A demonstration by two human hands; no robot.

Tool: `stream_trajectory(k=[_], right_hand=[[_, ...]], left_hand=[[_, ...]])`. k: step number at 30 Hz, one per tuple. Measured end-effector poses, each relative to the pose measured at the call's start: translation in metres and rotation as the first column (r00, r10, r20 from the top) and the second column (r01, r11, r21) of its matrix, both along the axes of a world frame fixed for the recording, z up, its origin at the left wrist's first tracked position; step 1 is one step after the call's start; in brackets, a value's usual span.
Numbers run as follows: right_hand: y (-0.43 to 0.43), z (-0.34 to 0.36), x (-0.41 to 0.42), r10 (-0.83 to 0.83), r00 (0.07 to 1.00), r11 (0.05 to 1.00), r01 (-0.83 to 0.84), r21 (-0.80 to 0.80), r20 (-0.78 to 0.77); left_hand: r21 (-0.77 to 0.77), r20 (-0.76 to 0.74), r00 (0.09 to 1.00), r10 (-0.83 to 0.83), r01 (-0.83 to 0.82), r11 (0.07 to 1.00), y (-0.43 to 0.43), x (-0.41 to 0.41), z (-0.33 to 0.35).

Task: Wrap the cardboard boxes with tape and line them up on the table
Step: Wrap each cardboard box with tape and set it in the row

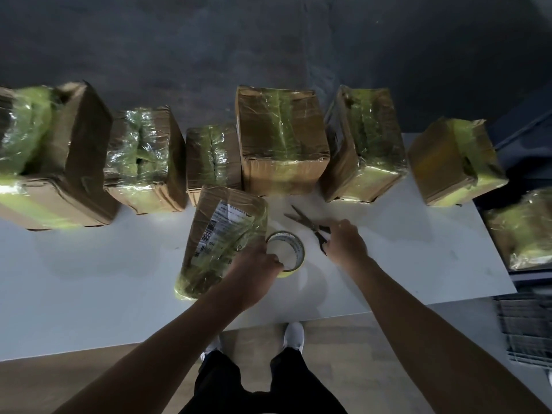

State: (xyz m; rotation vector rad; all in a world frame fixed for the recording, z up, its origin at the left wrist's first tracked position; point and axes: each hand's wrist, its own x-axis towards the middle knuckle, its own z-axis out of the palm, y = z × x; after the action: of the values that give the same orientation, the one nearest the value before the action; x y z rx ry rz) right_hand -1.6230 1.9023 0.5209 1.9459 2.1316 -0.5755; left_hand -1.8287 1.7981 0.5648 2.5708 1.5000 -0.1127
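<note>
Grips yellow tape roll (286,253) with left hand (257,271), fingers curled round its rim; roll touching right side of front box (224,234). Closes right hand (346,243) over handles of scissors (310,227), blades parted, lying flat on white table (89,294). Shows front box shut, wrapped in shiny yellow-green tape, shipping label up, lying skewed just in front of row of six taped boxes (283,138) along far table edge. All shut, cannot tell contents. Leaves bare tabletop wide to left of front box, and right of scissors up to right edge. Shows seventh taped box (522,231) past right edge, off the table. Stands at near edge, white shoes (294,336) on wood floor (59,383).
</note>
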Motion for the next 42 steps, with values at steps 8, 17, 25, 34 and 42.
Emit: stream_trajectory(k=[8,17,25,34,42], right_hand=[[-0.008,-0.009,0.002,0.082,0.989,0.996,-0.078,-0.039,0.122],[0.009,0.027,-0.02,0.128,0.992,0.931,-0.128,-0.342,-0.022],[0.029,0.084,-0.037,0.288,0.957,0.883,-0.284,-0.374,-0.045],[0.036,0.142,-0.063,0.381,0.925,0.784,-0.316,-0.535,0.012],[0.041,0.137,-0.107,0.454,0.881,0.761,-0.304,-0.573,0.136]], left_hand=[[-0.017,0.124,0.992,0.024,-0.022,1.0,0.0,-0.018,-0.006],[-0.193,0.078,0.99,0.121,-0.104,0.976,0.005,-0.033,-0.015],[-0.202,0.06,0.993,0.1,-0.086,0.976,0.006,-0.034,-0.012],[-0.152,0.012,1.0,0.013,-0.011,0.988,0.004,-0.033,-0.009],[-0.173,0.035,0.999,0.008,-0.002,0.985,0.005,-0.034,-0.008]])
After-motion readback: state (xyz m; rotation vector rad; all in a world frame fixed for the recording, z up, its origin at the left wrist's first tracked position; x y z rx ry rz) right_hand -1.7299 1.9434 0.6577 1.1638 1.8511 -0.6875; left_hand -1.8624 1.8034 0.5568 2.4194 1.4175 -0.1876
